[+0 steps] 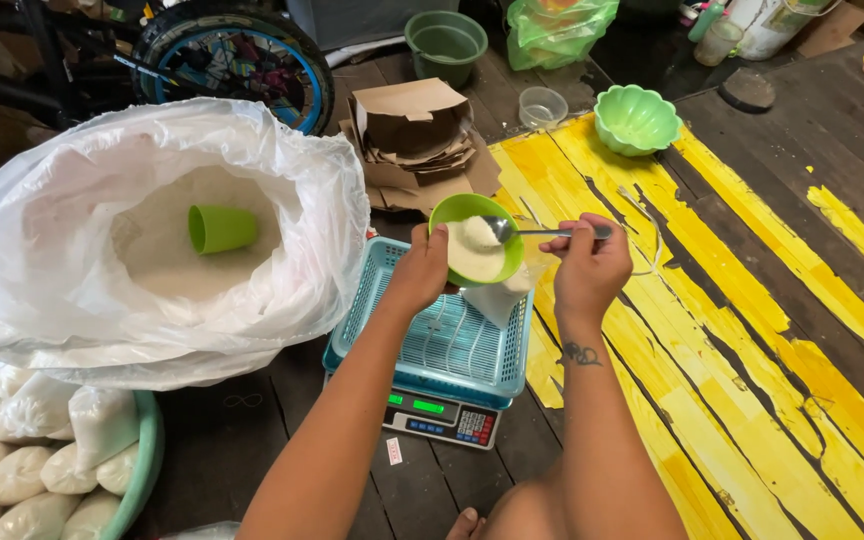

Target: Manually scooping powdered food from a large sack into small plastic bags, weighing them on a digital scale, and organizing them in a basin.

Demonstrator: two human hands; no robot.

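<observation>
Our left hand [420, 272] grips a green bowl [476, 238] of white grain at centre frame, tilted over a small clear bag [505, 295] standing on the blue tray [439, 335] of a digital scale [442, 415]. Our right hand [589, 262] is closed on the handle of a metal spoon [512, 231], its bowl resting on the grain. To do this well, we judge it best to keep the bowl's lip directly above the bag's mouth and push the grain off in small amounts, glancing at the scale. To the left, a big white sack [152, 240] holds more grain and a green cup [222, 228]. At lower left, filled bags [42, 450] lie in a green basin [148, 460]. The floor [752, 330] at right is painted yellow.
</observation>
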